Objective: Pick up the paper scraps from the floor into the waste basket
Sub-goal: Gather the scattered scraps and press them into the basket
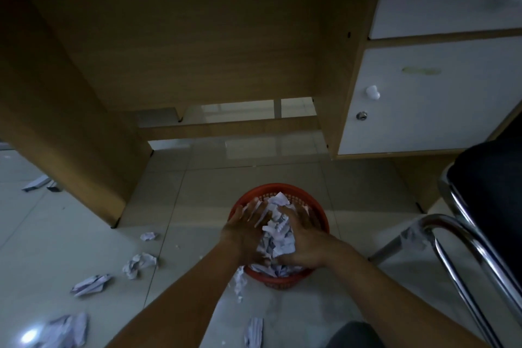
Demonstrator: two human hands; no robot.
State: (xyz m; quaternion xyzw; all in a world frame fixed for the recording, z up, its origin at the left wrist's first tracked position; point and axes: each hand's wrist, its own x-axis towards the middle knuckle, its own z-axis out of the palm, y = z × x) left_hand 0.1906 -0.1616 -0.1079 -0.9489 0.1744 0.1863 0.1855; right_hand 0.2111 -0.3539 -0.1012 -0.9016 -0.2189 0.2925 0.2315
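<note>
Brown laminate formed the wooden desk (197, 51), the largest thing in view, which stood on the pale tiled floor (282, 172). On the floor in front of the desk's knee space sat the round red plastic mesh waste basket (282, 188), heaped full. Both bare forearms reached down over it. The left hand (245, 232) pressed spread, straight fingers against one side of a wad of crumpled white paper (278, 232). The right hand (305, 246) cupped the other side, though blur hid whether its fingers curled.

Held over the basket's mouth, the wad looked light, soft and loose, and likely to shed pieces unless squeezed from both sides. Smaller crumpled paper scraps (138, 261) lay on the floor toward the left. One strip (240, 282) lay just beside the basket's near wall.
</note>
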